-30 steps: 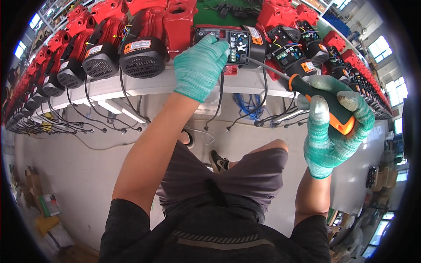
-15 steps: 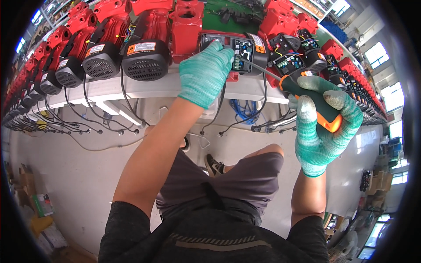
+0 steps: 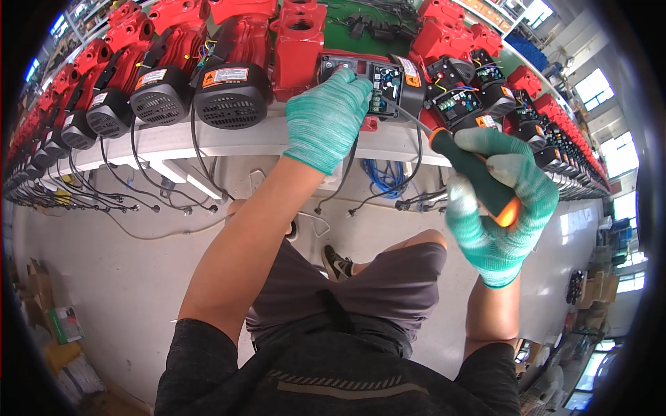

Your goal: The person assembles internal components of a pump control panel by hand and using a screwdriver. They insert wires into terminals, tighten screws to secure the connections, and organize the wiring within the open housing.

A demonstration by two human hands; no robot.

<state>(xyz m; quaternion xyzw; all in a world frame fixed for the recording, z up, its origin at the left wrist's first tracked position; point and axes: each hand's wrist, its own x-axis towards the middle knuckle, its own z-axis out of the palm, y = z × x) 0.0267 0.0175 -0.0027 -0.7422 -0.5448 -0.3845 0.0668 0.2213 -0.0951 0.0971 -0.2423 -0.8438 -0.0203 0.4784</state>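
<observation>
R hand, in green-and-white knit glove, wraps fingers & thumb round dark-green-and-orange screwdriver, presumably for turning control; tip at green terminal strip, contact unclear from here. L hand, same glove type, lies fingers together over open black plastic control box w/ exposed circuit board, atop white bench, prob. steadying it; any pinch hidden. Orange-and-white rectangular labels on nearby black vented motor covers; print illegible.

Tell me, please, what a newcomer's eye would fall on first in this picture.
Likely first is the orange-trimmed screwdriver in the gloved right grip, right of centre, aimed at the open control box, upper centre. Next come red pumps lining the white bench on both sides.
</observation>
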